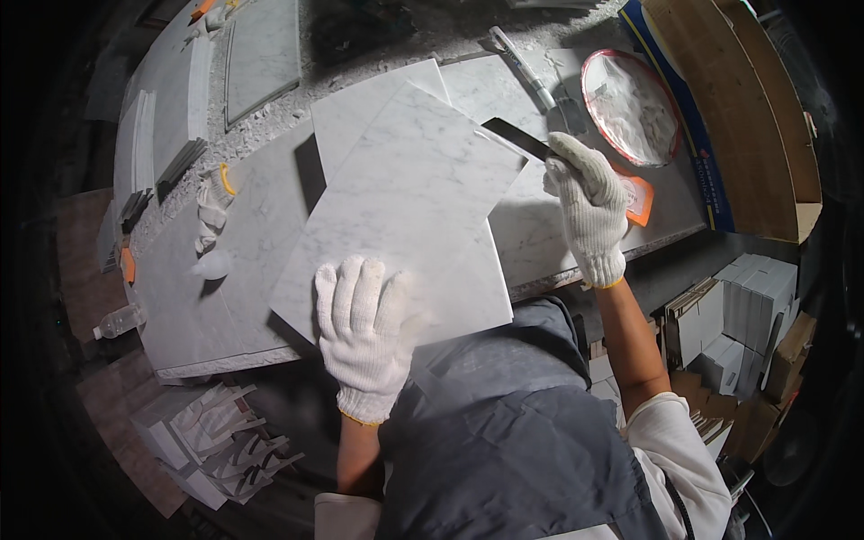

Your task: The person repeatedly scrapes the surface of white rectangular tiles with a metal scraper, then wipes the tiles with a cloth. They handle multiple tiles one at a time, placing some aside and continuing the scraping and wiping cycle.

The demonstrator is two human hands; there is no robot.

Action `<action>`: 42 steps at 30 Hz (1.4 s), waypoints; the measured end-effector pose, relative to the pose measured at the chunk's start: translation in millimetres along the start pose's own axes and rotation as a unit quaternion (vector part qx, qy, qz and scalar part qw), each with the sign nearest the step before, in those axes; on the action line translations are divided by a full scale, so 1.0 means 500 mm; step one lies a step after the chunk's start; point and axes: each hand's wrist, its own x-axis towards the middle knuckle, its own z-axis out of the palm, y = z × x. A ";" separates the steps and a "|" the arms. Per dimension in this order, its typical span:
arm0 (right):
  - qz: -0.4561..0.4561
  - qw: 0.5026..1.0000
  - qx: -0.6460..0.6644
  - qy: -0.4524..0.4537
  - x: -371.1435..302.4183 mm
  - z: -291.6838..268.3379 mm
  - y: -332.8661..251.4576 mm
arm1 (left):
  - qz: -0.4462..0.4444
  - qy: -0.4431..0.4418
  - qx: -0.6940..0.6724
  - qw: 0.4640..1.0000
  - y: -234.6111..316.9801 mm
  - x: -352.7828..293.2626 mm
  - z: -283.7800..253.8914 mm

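Observation:
My left hand [364, 328], in a white knit glove, lies with fingers spread on the near edge of a grey-veined white marble tile [423, 180]. This tile sits askew over another marble tile [346, 121]. Beyond its right corner, my right hand [589, 202], gloved too, is closed around a dark flat-bladed tool [516, 137]. The blade points left toward the tile's far right edge; whether it touches cannot be told. The tool's grip is hidden in my fingers. A flat orange piece [640, 200] lies just beside my right wrist.
A capped marker [522, 67] and a red-rimmed round container [586, 79] of white material lie at the back right, beside a cardboard box [738, 108]. Left are a crumpled glove [213, 211], stacked tiles [180, 117] and a clear bottle [121, 321]. White boxes [760, 297] stand lower right.

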 end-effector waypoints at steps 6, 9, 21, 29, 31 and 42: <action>0.105 0.991 0.070 0.050 0.013 -0.026 -0.011 | 0.004 0.005 0.016 1.000 -0.020 -0.005 -0.006; 0.191 0.959 0.209 -0.027 0.020 -0.067 -0.031 | 0.003 0.017 0.010 1.000 -0.040 -0.011 -0.011; 0.268 0.944 0.106 -0.162 -0.012 -0.069 -0.090 | -0.045 0.015 0.069 0.997 -0.125 -0.023 -0.055; 0.137 0.953 -0.143 -0.229 -0.074 -0.052 -0.151 | -0.005 0.045 -0.080 0.996 -0.005 0.020 0.027; 0.087 0.943 -0.209 -0.242 -0.084 -0.045 -0.154 | -0.001 0.029 -0.091 0.995 0.009 0.028 0.039; -0.029 0.896 -0.378 -0.233 -0.089 -0.008 -0.181 | 0.021 0.058 -0.065 0.996 0.016 0.037 0.045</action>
